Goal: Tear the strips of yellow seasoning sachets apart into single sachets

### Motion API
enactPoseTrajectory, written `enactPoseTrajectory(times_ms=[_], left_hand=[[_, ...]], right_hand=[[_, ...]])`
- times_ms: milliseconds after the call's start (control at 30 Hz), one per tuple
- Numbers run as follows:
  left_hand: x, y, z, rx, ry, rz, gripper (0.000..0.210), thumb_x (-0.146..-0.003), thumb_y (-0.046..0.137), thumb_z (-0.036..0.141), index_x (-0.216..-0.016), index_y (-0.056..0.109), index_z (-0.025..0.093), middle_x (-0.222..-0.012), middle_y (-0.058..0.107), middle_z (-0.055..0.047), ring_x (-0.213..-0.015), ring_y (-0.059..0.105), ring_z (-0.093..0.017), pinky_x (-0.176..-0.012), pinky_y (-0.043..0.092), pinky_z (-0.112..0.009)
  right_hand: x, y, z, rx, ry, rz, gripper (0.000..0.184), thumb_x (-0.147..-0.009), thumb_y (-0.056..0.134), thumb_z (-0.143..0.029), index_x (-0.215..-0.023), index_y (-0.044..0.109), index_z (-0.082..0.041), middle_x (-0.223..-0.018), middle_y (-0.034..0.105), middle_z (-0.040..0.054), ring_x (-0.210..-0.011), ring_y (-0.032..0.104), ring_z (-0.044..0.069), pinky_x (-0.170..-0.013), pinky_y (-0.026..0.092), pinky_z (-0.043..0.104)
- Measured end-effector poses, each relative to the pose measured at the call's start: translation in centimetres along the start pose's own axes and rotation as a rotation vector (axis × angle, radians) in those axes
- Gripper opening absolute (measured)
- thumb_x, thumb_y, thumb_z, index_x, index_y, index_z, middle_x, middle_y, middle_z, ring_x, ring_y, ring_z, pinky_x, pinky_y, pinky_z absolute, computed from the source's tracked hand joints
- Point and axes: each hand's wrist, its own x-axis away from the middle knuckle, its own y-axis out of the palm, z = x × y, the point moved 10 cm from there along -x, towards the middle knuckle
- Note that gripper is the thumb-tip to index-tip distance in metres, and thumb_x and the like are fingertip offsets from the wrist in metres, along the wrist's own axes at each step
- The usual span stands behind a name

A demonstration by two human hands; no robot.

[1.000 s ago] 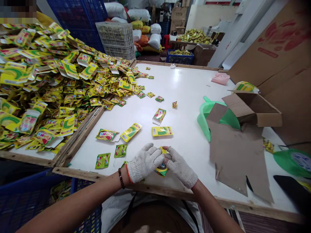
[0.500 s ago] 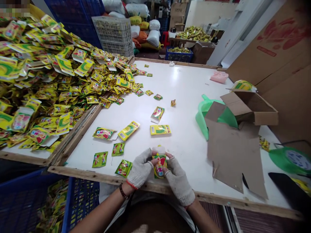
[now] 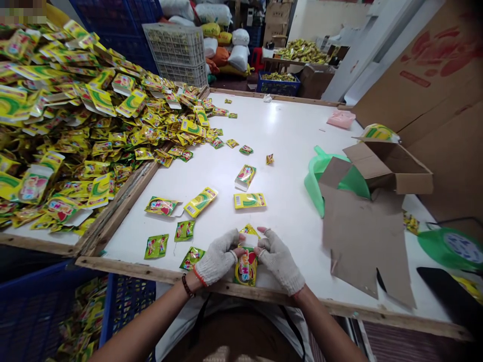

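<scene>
A small yellow and green printed box (image 3: 246,269) lies between my hands at the table's near edge, its white end flap open and facing away from me. Just beyond the flap shows the tip of a yellow sachet (image 3: 249,230); how far it sits inside the box is hidden. My left hand (image 3: 221,257), in a white fingerless glove, grips the box's left side near the opening. On the other side my right hand (image 3: 279,261), gloved alike, pinches the right edge by the flap. Green sachets (image 3: 192,258) lie beside my left wrist.
More small boxes (image 3: 249,200) lie further in on the white table (image 3: 290,141). A big heap of boxes and sachets (image 3: 94,110) fills the left. On the right are a green dustpan (image 3: 314,186), flattened cardboard (image 3: 362,236) and an open carton (image 3: 413,178). Blue crates (image 3: 109,306) stand below.
The box has shifted slightly toward me, and its open flap shows more clearly. My hands have spread a little, and more of the yellow sachet shows beyond the flap.
</scene>
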Motion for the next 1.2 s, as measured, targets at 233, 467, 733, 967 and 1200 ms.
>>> enactPoseTrajectory(times_ms=[233,467,733,967,1200], left_hand=[[0.3,-0.6,-0.5,0.084,-0.012,0.054,0.022,-0.076,0.057,0.024,-0.095,0.061,0.014,-0.094,0.064,-0.006,-0.088,0.057,-0.017,-0.083,0.044,-0.030],[-0.7,-1.6,1.9,0.119,-0.051,-0.050,0.024,-0.074,0.060,0.033,-0.084,0.061,0.012,-0.076,0.062,-0.003,-0.071,0.055,-0.014,-0.066,0.044,-0.024],[1.1,-1.1,0.6,-0.025,0.049,0.022,0.018,-0.076,0.058,0.029,-0.085,0.060,0.014,-0.081,0.060,-0.003,-0.077,0.053,-0.015,-0.073,0.043,-0.027],[0.2,-1.6,1.9,0.090,-0.010,-0.002,0.023,-0.078,0.055,0.033,-0.085,0.059,0.012,-0.077,0.059,-0.002,-0.070,0.051,-0.012,-0.063,0.042,-0.022],[-0.5,-0.9,2.8,-0.144,0.013,-0.086,0.017,-0.076,0.054,0.025,-0.076,0.066,0.012,-0.067,0.058,0.001,-0.065,0.048,-0.011,-0.059,0.038,-0.020]], right_hand=[[0.0,-0.5,-1.2,0.159,-0.082,0.003,0.022,-0.077,0.055,-0.031,-0.090,0.068,-0.019,-0.092,0.069,0.0045,-0.087,0.062,0.021,-0.081,0.049,0.035],[-0.3,-0.4,-1.6,0.107,-0.001,-0.032,0.028,-0.077,0.056,-0.038,-0.090,0.069,-0.016,-0.084,0.070,0.0049,-0.077,0.064,0.020,-0.065,0.054,0.031],[-0.3,-0.4,-1.7,0.109,-0.004,-0.041,0.027,-0.077,0.056,-0.037,-0.090,0.070,-0.018,-0.087,0.071,0.0042,-0.081,0.064,0.021,-0.068,0.054,0.032],[-0.3,0.0,-1.8,0.128,-0.003,-0.124,0.026,-0.074,0.058,-0.030,-0.093,0.070,-0.017,-0.089,0.071,0.0044,-0.079,0.064,0.021,-0.065,0.054,0.032],[-0.5,0.0,-2.1,0.167,0.038,-0.115,0.025,-0.072,0.059,-0.028,-0.089,0.071,-0.016,-0.079,0.072,0.0049,-0.071,0.065,0.021,-0.063,0.055,0.033]])
